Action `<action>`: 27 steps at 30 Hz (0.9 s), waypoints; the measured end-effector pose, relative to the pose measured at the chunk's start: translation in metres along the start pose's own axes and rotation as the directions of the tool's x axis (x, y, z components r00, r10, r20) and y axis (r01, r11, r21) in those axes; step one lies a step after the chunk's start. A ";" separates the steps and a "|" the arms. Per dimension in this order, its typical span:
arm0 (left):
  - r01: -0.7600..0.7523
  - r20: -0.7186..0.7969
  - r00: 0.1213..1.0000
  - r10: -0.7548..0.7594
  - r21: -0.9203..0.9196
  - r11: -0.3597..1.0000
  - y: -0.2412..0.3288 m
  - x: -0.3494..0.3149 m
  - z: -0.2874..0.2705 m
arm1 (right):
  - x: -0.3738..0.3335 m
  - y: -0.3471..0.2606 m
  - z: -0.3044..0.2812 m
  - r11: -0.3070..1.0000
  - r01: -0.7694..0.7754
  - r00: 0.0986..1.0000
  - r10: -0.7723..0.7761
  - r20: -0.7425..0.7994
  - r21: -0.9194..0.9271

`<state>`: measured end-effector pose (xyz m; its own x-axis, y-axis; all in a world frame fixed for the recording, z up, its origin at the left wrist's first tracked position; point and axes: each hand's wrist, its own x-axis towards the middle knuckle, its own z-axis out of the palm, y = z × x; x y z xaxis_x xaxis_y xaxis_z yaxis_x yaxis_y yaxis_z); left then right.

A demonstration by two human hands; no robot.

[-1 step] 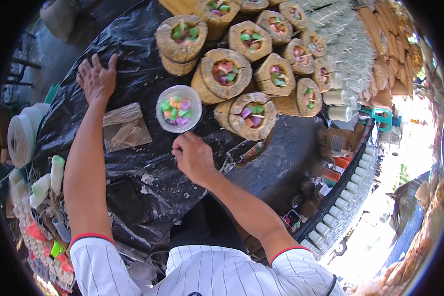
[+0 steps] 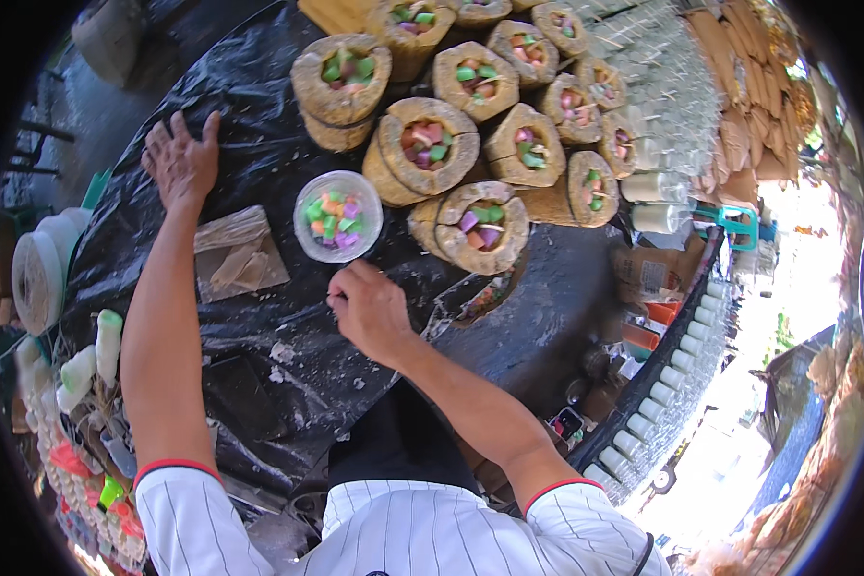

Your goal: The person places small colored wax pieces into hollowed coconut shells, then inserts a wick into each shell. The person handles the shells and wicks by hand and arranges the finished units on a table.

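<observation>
My left hand (image 2: 181, 161) lies with spread fingers on the black plastic sheet (image 2: 259, 130) at the far left of the table. Just below a clear round plastic tub (image 2: 307, 248) is my right hand (image 2: 371, 309), its fingers curled in; whatever they may hold is hidden. Small green, orange and purple chunks (image 2: 334, 219) lie inside the tub. Beyond it stand several thick, hollowed tan blocks that look like wood or bamboo, such as the nearest one (image 2: 448, 240), each filled with similar coloured chunks. Pale sticks or wicks poke out of some.
Brown scraps on a flat square piece (image 2: 243, 257) lie between my forearms. Rows of white cylinders in clear cups (image 2: 658, 216) line the right side, near a teal handle (image 2: 739, 228). White spools (image 2: 38, 278) and pale green-white candle-like pieces (image 2: 108, 350) sit at left.
The whole scene has shifted slightly left in view. Both hands keep nearly the same poses, and the tub and blocks stay in place relative to each other.
</observation>
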<state>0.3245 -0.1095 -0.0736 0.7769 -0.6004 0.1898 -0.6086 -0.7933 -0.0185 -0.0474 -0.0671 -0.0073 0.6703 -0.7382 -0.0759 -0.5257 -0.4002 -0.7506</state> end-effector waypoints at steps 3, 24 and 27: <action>0.018 -0.004 1.000 -0.018 0.024 1.000 -0.008 0.001 0.004 | -0.002 0.001 0.003 0.998 0.045 0.999 -0.044 -0.031 0.032; 0.028 0.011 1.000 -0.029 0.068 0.997 -0.012 0.016 0.017 | -0.004 0.008 0.001 0.993 0.116 0.991 -0.115 0.074 -0.014; 0.030 0.022 0.999 -0.032 0.073 0.997 -0.010 0.014 0.015 | -0.020 0.004 -0.012 0.972 0.052 0.996 -0.066 0.054 0.229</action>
<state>0.3437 -0.1109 -0.0852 0.7993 -0.5767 0.1689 -0.5713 -0.8164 -0.0841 -0.0695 -0.0604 -0.0009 0.7308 -0.6798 -0.0617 -0.3561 -0.3026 -0.8841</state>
